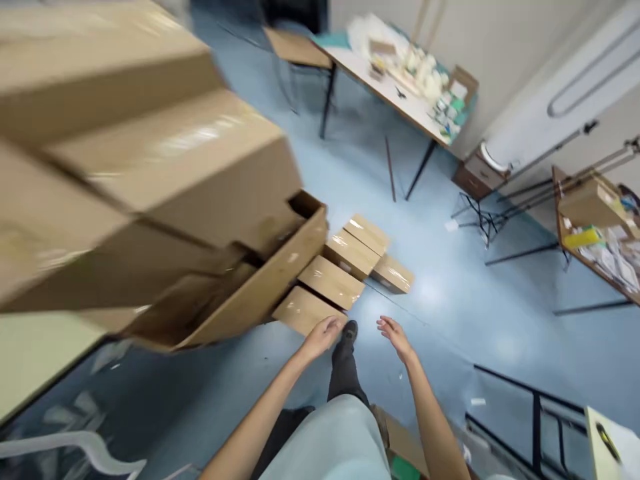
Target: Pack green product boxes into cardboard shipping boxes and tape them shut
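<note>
My left hand [323, 336] hangs over the near end of a taped cardboard box [306, 311] on the floor. Its fingers are loosely bent and I see nothing held in it; whether it touches the box I cannot tell. To the right, above the bare blue floor, my right hand [395, 337] is open with its fingers apart and nothing in it. Beyond the nearest box lie several more closed boxes, among them a middle box [333, 281] and a far box [367, 232]. Left of them, a large open carton [250, 303] stands beside stacked sealed boxes [210, 173].
A white-topped table [360, 63] with cluttered goods stands at the back. A brown table [563, 200] with a box and papers is on the right. Black metal legs [535, 427] jut in at lower right. A pale tabletop [40, 353] borders the left.
</note>
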`<state>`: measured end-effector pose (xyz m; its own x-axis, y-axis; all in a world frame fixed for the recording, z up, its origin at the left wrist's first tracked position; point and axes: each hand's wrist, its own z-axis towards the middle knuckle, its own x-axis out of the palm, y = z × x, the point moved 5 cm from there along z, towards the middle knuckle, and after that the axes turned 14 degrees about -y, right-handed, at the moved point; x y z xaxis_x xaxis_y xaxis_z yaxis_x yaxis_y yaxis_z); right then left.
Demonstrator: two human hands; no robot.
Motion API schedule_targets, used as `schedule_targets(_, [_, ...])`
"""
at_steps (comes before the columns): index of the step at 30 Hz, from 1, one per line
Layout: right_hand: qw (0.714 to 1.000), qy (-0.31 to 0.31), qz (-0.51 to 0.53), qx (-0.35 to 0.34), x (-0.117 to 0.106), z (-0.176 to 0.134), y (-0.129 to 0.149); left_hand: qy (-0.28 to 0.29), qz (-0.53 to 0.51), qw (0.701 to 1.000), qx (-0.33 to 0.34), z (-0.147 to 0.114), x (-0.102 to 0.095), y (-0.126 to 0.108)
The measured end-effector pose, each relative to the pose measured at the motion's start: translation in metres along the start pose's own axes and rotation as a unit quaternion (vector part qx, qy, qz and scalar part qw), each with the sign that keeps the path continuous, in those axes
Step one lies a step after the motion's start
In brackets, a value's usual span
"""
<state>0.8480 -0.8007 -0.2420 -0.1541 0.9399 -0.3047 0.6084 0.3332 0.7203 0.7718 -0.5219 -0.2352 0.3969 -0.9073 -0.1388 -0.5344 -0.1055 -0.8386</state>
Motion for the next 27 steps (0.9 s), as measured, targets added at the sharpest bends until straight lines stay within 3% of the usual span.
schedule_targets(4, [0.993, 0.087, -0.019, -0.078, 0.081, -0.083, 0.042, -0.127, -0.106, 0.985, 0.042, -0.091, -0.131, -0.013])
schedule_targets(8, [0.968, 0.202, -0.037, -0.148, 0.181, -0.181, 0.062, -0.261, -0.190, 0.944, 0.073, -0.206, -0.255, 0.008])
schedule_targets(10, [0.948, 0.263, -0.065, -0.166, 0.232, -0.233, 0.066, -0.320, -0.221, 0.917, 0.088, -0.265, -0.305, 0.024])
schedule_targets(13, [0.908, 0.346, -0.123, -0.202, 0.299, -0.310, 0.077, -0.410, -0.268, 0.864, 0.117, -0.345, -0.364, 0.046])
schedule_targets(16, [0.856, 0.416, -0.166, -0.259, 0.358, -0.382, 0.095, -0.503, -0.308, 0.795, 0.143, -0.411, -0.407, 0.071])
schedule_targets(19, [0.798, 0.477, -0.199, -0.309, 0.409, -0.445, 0.110, -0.579, -0.339, 0.727, 0.148, -0.459, -0.436, 0.099])
schedule_targets(24, [0.690, 0.584, -0.238, -0.354, 0.491, -0.532, 0.105, -0.681, -0.371, 0.617, 0.133, -0.519, -0.463, 0.146])
schedule_targets(27, [0.597, 0.666, -0.293, -0.338, 0.537, -0.583, 0.082, -0.749, -0.358, 0.546, 0.112, -0.562, -0.469, 0.169])
